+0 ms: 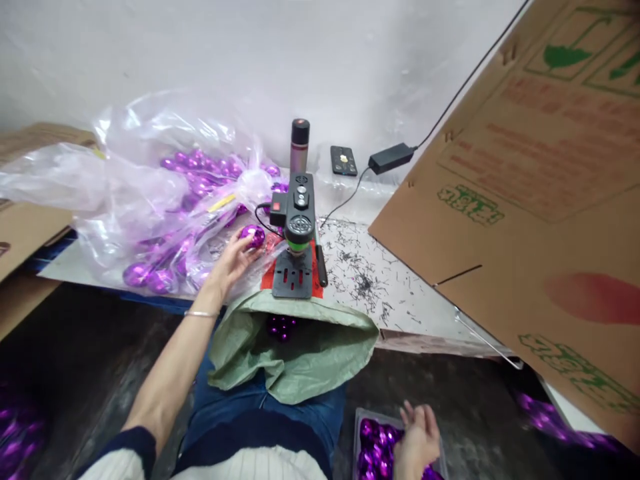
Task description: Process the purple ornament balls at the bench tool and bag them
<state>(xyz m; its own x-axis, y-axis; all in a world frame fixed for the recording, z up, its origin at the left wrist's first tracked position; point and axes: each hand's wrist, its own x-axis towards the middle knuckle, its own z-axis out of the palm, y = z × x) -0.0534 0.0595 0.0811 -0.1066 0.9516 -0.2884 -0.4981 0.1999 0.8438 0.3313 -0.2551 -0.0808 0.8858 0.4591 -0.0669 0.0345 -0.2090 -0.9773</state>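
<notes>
My left hand has its fingers around a shiny purple ball, just left of a small black press machine on the bench. Low on the right, my right hand is over a clear plastic tub of purple balls; its fingers are bent and blurred, and what they hold, if anything, is hidden. A green sack lies open across my lap below the machine, with several small purple balls inside.
Clear plastic bags with purple balls cover the bench's left side. A big cardboard box leans in from the right. Behind stand a spray can, a phone and a black power adapter with its cable. Black bits litter the bench.
</notes>
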